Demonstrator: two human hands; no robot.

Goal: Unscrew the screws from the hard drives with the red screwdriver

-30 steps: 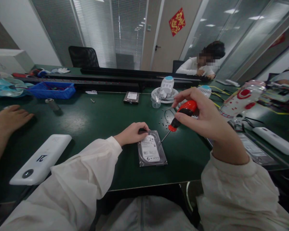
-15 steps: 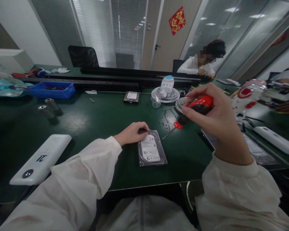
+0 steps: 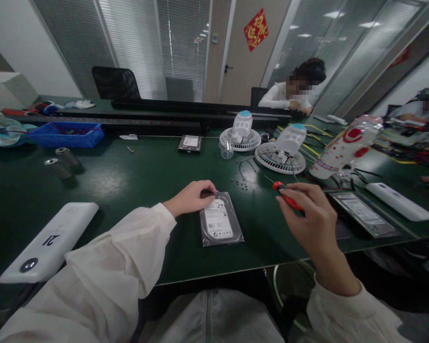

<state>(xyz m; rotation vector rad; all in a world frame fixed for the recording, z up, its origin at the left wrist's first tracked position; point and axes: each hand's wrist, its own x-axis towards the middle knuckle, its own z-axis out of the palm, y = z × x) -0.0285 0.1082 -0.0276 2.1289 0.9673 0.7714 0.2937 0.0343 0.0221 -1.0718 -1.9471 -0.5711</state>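
A silver hard drive [image 3: 219,224] with a white label lies flat on the green table before me. At its upper left corner my left hand [image 3: 193,196] is closed, the thumb near the label and the curled fingers at the far edge. To the right of the drive, my right hand [image 3: 309,214] holds a red and black screwdriver [image 3: 289,197] in the air. Its thin shaft points up and to the left, away from the drive. Several small dark screws [image 3: 242,183] are scattered on the table beyond the drive.
Two white fans [image 3: 282,155] and a clear cup [image 3: 226,148] stand behind the screws. Another hard drive [image 3: 189,143] lies farther back, and one [image 3: 361,212] at right. White power banks [image 3: 52,243], cans [image 3: 57,168] and a blue tray [image 3: 67,136] are around. A person [image 3: 291,88] sits opposite.
My right hand has moved lower and farther from the drive, and the screwdriver's shaft has swung from pointing down to pointing up and left. My left hand stays at the drive's corner.
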